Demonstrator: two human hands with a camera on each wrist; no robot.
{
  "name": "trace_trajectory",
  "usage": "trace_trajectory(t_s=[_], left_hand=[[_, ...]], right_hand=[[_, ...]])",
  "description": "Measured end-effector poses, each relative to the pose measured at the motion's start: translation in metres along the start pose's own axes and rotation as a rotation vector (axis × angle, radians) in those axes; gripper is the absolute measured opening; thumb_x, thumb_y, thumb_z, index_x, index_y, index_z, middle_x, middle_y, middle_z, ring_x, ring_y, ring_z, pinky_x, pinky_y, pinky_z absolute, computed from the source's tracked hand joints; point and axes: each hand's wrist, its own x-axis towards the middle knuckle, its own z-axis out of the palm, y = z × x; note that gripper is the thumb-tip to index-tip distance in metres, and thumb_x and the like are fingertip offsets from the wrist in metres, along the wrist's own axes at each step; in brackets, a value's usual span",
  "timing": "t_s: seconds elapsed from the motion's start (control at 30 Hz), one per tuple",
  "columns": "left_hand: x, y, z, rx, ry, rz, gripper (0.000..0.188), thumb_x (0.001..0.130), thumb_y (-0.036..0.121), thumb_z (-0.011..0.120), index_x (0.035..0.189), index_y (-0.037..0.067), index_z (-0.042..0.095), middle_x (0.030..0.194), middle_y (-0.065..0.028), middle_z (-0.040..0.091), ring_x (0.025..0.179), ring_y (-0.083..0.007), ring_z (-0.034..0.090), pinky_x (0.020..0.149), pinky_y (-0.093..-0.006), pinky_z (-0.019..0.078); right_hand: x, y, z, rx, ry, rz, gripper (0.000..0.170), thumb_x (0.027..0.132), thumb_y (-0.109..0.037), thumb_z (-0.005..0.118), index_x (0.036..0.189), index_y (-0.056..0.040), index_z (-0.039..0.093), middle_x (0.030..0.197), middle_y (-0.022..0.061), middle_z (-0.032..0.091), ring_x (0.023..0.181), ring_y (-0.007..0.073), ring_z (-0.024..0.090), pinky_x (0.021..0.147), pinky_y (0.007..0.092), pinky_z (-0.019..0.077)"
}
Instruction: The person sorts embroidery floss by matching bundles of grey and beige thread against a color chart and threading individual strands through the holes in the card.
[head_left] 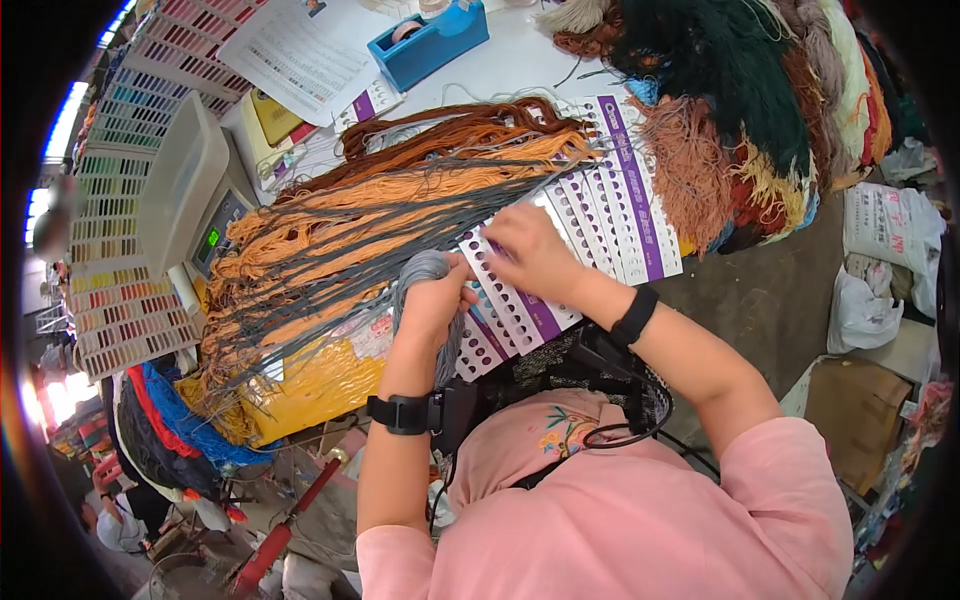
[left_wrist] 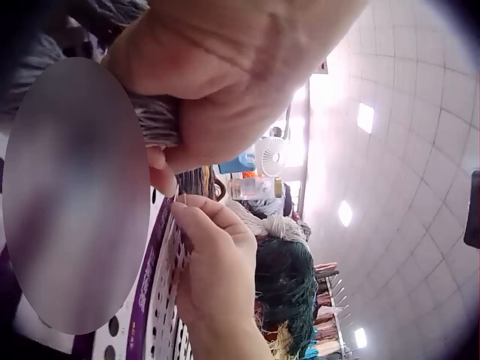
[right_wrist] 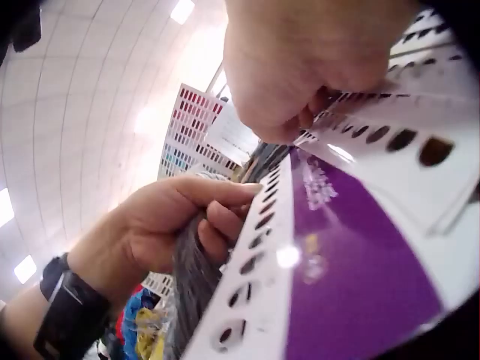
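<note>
1 shirt [head_left: 640, 500] (pink)—left hand [head_left: 432, 306] grips 1 skein [head_left: 422, 266].

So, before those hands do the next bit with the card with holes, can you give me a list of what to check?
1. Gray yarn held: ok, the left fingers curl round it.
2. Holed card steadied: ok, the left thumb is at its edge.
3. Right fingers pinching a thread: cannot tell, too small to see.
4. Laid-out strands kept apart: not ok, dark gray strands lie over and among orange strands.
5. Tape dispenser out of the way: ok, it stands well apart from both hands.
</note>
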Motion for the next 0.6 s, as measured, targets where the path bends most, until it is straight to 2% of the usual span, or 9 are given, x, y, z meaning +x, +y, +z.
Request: trace_trajectory(t_s=[0.03, 0.07, 0.17, 0.27, 0.37, 0.4, 0.5, 0.6], left_hand=[[0.0, 0.001, -0.001, -0.088, -0.026, 0.009, 0.01, 0.077, 0.011, 0.052, 0.074, 0.002, 0.053, 0.059, -0.0034, 0.052, 0.044, -0.0077, 0.043, 0.039, -0.0198, 0.0312], [0.001, 0.003, 0.002, -0.113, -0.007, 0.065, 0.008, 0.077, 0.008, 0.05, 0.075, 0.001, 0.053, 0.058, -0.0026, 0.051, 0.043, -0.0073, 0.041, 0.039, -0.0197, 0.0305], [0.008, -0.003, 0.008, -0.139, 0.021, 0.098, 0.008, 0.078, 0.007, 0.049, 0.079, 0.001, 0.054, 0.059, -0.0023, 0.051, 0.044, -0.007, 0.04, 0.04, -0.0196, 0.0305], [0.015, -0.015, 0.006, -0.084, 0.108, 0.121, 0.008, 0.079, 0.008, 0.05, 0.084, 0.002, 0.053, 0.063, -0.0025, 0.052, 0.044, -0.0058, 0.039, 0.04, -0.019, 0.0298], [0.0, -0.005, -0.014, -0.592, 0.063, 0.056, 0.009, 0.08, 0.009, 0.051, 0.087, 0.004, 0.051, 0.069, -0.0026, 0.053, 0.043, -0.0036, 0.038, 0.039, -0.0175, 0.0283], [-0.01, 0.01, -0.019, -0.817, 0.016, -0.112, 0.012, 0.081, 0.009, 0.051, 0.092, 0.005, 0.05, 0.072, -0.0005, 0.052, 0.04, -0.0015, 0.034, 0.037, -0.0155, 0.0258], [-0.014, 0.005, -0.038, -1.148, -0.386, -0.128, 0.016, 0.081, 0.006, 0.048, 0.098, 0.006, 0.049, 0.07, 0.0017, 0.05, 0.038, -0.0007, 0.031, 0.037, -0.0142, 0.0246], [-0.001, 0.008, -0.02, -0.661, -0.377, -0.128, 0.023, 0.079, 0.006, 0.049, 0.101, 0.004, 0.047, 0.058, 0.0032, 0.046, 0.038, -0.0009, 0.034, 0.036, -0.0147, 0.0262]], right_hand=[[-0.003, -0.006, 0.003, 0.015, 0.031, -0.097, 0.018, 0.058, -0.013, 0.061, 0.074, -0.0049, 0.058, 0.075, 0.0064, 0.051, 0.073, 0.023, 0.048, 0.067, 0.0336, 0.0347], [-0.007, -0.011, -0.001, -0.049, -0.017, -0.13, 0.026, 0.058, -0.016, 0.062, 0.081, -0.0046, 0.058, 0.083, 0.0079, 0.051, 0.078, 0.0236, 0.048, 0.07, 0.0332, 0.0347], [-0.005, -0.003, -0.003, 0.092, -0.114, -0.057, 0.029, 0.058, -0.018, 0.062, 0.083, -0.0046, 0.058, 0.083, 0.0076, 0.051, 0.079, 0.0232, 0.048, 0.071, 0.0329, 0.0345], [-0.004, -0.006, -0.002, 0.097, -0.061, -0.033, 0.024, 0.058, -0.014, 0.061, 0.081, -0.0044, 0.058, 0.083, 0.0066, 0.052, 0.078, 0.0222, 0.049, 0.07, 0.0322, 0.0341], [-0.007, -0.001, 0.005, 0.068, -0.009, -0.033, 0.017, 0.061, -0.006, 0.057, 0.078, -0.0048, 0.058, 0.081, 0.0063, 0.053, 0.076, 0.0216, 0.05, 0.068, 0.0316, 0.034], [-0.008, 0.0, 0.008, 0.062, 0.004, -0.034, 0.015, 0.062, -0.003, 0.055, 0.077, -0.005, 0.058, 0.079, 0.0063, 0.054, 0.075, 0.0214, 0.05, 0.067, 0.0314, 0.0339], [-0.006, 0.003, 0.009, 0.139, -0.004, -0.028, 0.018, 0.063, 0.005, 0.051, 0.076, -0.0058, 0.058, 0.073, 0.0058, 0.055, 0.072, 0.0209, 0.051, 0.066, 0.0308, 0.0337], [-0.003, 0.001, 0.005, 0.367, 0.031, 0.089, 0.016, 0.064, 0.003, 0.052, 0.076, -0.006, 0.059, 0.071, 0.0058, 0.055, 0.071, 0.0215, 0.051, 0.067, 0.031, 0.0351]])
